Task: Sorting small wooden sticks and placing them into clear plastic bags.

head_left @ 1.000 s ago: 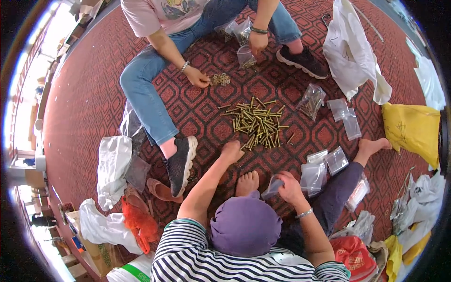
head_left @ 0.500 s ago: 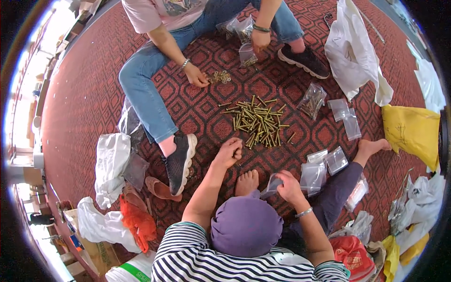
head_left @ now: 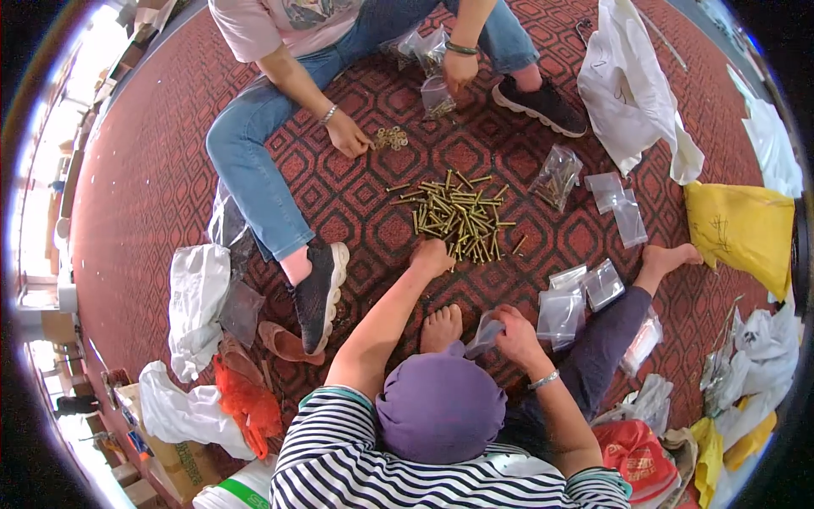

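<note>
A heap of long brass-coloured bolts (head_left: 465,212) lies on the patterned carpet. My left hand (head_left: 434,257) is at its near left edge, fingers curled down against the bolts; what they pinch, if anything, is hidden. Lower right of the heap, my right hand (head_left: 515,332) is closed on a clear plastic bag (head_left: 486,333), which hangs to the left of the fingers. Flat clear bags (head_left: 561,316) lie just right of that hand. One loose bolt (head_left: 519,244) rests apart from the heap, on its right.
Opposite, a co-worker's hand (head_left: 348,136) touches small ring-shaped washers (head_left: 392,138); the other hand (head_left: 460,75) is by filled clear bags (head_left: 437,97). A bag of bolts (head_left: 556,178), a white sack (head_left: 627,93) and a yellow sack (head_left: 739,229) lie right. Left are a shoe (head_left: 320,297) and red bag (head_left: 250,403).
My left hand has moved forward from short of the heap to its near edge. My right hand still holds the clear bag. The whole view has shifted slightly.
</note>
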A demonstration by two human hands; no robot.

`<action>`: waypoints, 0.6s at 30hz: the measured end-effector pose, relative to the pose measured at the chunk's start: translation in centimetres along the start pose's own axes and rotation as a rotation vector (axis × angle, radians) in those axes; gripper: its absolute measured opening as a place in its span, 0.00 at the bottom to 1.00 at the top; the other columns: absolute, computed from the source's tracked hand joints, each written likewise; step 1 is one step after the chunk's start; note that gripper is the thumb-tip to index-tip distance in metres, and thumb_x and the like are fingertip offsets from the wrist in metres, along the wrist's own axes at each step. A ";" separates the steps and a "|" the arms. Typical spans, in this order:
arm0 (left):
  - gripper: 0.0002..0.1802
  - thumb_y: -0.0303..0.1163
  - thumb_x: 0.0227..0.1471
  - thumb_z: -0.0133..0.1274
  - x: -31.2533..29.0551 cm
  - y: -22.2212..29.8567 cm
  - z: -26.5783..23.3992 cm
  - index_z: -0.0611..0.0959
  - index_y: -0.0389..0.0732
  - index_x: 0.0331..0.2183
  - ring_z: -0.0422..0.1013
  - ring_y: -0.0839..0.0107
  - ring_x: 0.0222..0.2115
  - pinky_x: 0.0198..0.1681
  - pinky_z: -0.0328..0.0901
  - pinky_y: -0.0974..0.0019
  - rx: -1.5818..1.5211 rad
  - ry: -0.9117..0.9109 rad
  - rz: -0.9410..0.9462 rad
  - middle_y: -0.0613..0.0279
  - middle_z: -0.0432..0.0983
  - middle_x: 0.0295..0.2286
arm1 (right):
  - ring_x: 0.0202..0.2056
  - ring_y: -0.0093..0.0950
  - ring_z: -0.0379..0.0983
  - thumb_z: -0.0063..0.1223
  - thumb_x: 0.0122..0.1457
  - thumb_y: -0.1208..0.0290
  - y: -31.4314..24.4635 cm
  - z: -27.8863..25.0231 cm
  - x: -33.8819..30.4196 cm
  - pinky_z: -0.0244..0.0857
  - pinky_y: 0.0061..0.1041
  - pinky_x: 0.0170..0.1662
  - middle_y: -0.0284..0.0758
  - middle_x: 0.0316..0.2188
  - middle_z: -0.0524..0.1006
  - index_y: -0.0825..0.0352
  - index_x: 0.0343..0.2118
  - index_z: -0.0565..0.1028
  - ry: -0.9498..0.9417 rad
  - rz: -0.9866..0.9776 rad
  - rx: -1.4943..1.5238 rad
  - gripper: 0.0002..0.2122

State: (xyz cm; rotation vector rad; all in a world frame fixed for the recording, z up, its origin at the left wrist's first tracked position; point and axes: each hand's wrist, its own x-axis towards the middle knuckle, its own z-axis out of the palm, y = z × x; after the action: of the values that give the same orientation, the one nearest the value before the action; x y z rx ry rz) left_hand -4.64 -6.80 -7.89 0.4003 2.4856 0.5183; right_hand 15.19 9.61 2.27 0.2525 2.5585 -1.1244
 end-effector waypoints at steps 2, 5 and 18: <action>0.16 0.40 0.33 0.53 -0.7 0.1 0.0 0.77 0.33 0.14 0.65 0.50 0.17 0.24 0.63 0.56 0.018 0.006 0.027 0.49 0.70 0.15 | 0.48 0.37 0.64 0.42 0.41 0.75 0.1 0.1 -0.1 0.61 0.29 0.46 0.40 0.44 0.70 0.65 0.38 0.72 -0.029 -0.001 -0.022 0.17; 0.16 0.39 0.34 0.52 -1.7 -0.4 -0.6 0.77 0.33 0.15 0.65 0.50 0.17 0.23 0.62 0.56 0.002 -0.026 0.056 0.49 0.70 0.15 | 0.48 0.38 0.64 0.42 0.41 0.75 -0.1 0.2 -0.3 0.62 0.29 0.46 0.40 0.44 0.70 0.65 0.37 0.72 -0.022 -0.028 -0.029 0.17; 0.15 0.37 0.38 0.49 -4.7 -2.5 -2.5 0.75 0.32 0.19 0.63 0.59 0.16 0.19 0.59 0.60 -0.138 0.078 0.053 0.53 0.68 0.15 | 0.46 0.39 0.65 0.42 0.40 0.75 -0.2 0.5 -0.5 0.62 0.30 0.44 0.39 0.41 0.71 0.66 0.37 0.71 -0.010 -0.066 0.009 0.16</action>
State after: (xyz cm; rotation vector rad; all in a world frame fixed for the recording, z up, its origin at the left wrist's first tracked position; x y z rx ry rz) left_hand -2.79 -11.46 -4.91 0.3989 2.5002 0.7347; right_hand 15.69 9.07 2.30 0.1653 2.5703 -1.1577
